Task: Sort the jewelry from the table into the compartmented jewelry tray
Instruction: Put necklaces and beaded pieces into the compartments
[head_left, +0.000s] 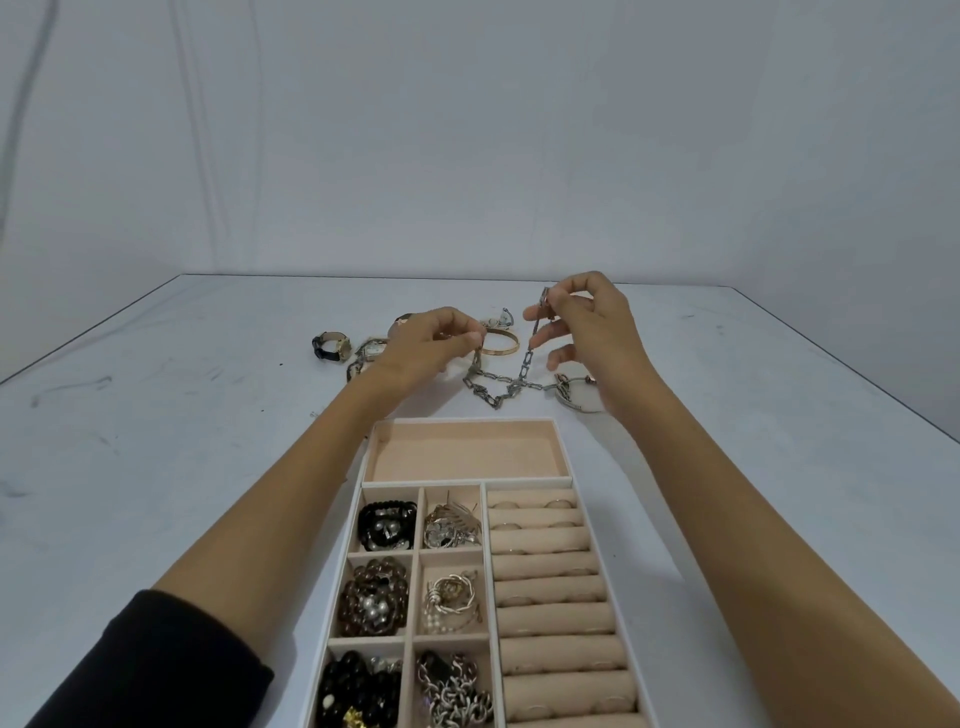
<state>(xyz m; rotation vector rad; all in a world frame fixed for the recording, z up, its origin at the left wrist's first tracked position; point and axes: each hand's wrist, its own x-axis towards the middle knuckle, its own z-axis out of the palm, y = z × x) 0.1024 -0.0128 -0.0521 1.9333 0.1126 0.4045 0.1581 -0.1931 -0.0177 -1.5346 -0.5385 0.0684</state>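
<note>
A silver link chain (501, 382) hangs between both hands, its middle sagging onto the table just beyond the tray. My left hand (434, 345) pinches one end low near the table. My right hand (584, 325) pinches the other end higher up. The beige compartmented jewelry tray (566, 457) lies in front of me. Its long far compartment is bare. Its small left compartments hold bead bracelets, silver pieces and chains. Ring rolls with several rings fill its right side.
Loose on the table behind my hands: a black-strap watch (332, 347), a silver-band watch (370, 353), a gold bangle (500, 343), a small silver piece (500, 318) and a silver bangle (571, 395) under my right wrist. A pale wall rises behind the table's far edge.
</note>
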